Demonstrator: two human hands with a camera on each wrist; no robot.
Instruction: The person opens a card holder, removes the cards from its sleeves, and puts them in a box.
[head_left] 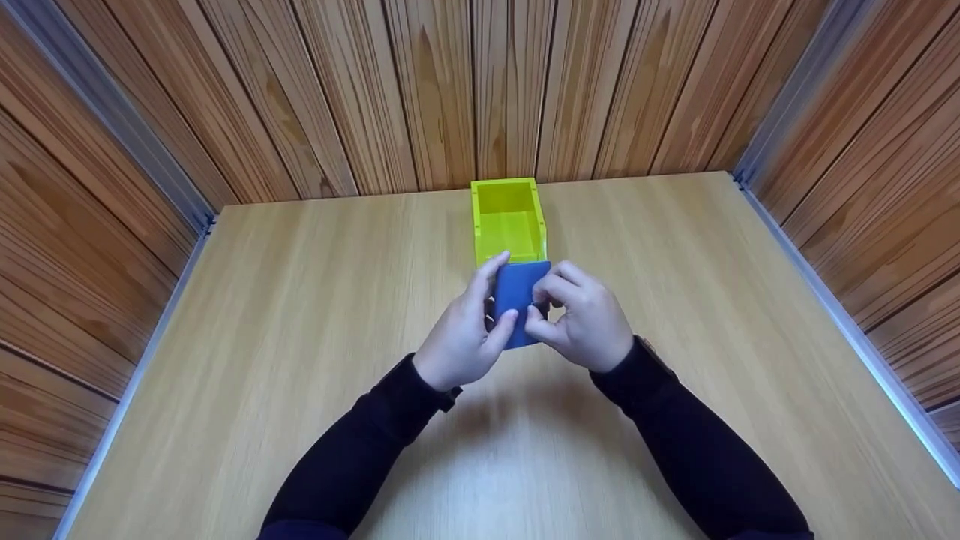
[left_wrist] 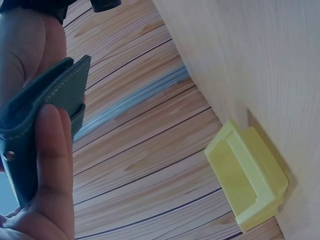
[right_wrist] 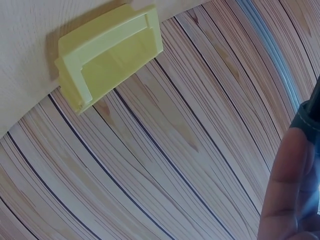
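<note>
A small blue wallet (head_left: 514, 292) with stitched edges is held up in front of me, above the table. My left hand (head_left: 463, 335) grips it from the left, thumb across the near face. At the wallet's right edge, my right hand (head_left: 589, 319) pinches with curled thumb and forefinger. In the left wrist view the wallet (left_wrist: 55, 97) looks slightly parted at its layers, and a metal snap shows on it. Only a corner of the wallet (right_wrist: 309, 117) appears in the right wrist view, beside fingers (right_wrist: 285, 185).
A yellow open-topped bin (head_left: 508, 229) stands on the wooden table (head_left: 337, 300) just beyond the hands, near the back wall. Wood-plank walls (head_left: 435, 90) with metal edge strips (head_left: 847, 315) enclose the table at the back and both sides.
</note>
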